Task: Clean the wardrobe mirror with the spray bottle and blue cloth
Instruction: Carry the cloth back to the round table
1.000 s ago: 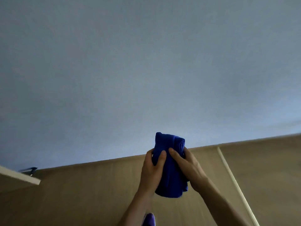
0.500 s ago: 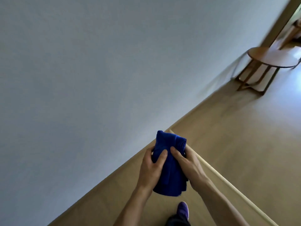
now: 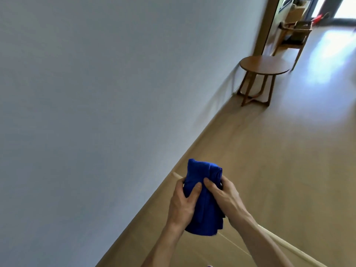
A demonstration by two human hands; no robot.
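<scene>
A plain wall (image 3: 86, 93) closes off the left; open floor (image 3: 289, 170) stretches right and ahead, where a round wooden table (image 3: 264, 64) stands near the wall, a chair (image 3: 294, 31) beyond

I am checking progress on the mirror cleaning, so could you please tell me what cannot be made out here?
- Spray bottle and wardrobe mirror: neither is in the head view.
- Blue cloth: its sides are covered by the left hand and right hand gripping it.
- Most fingers of both hands: hidden behind the cloth.
- Objects beyond the wooden chair: blurred and too small to name.
</scene>
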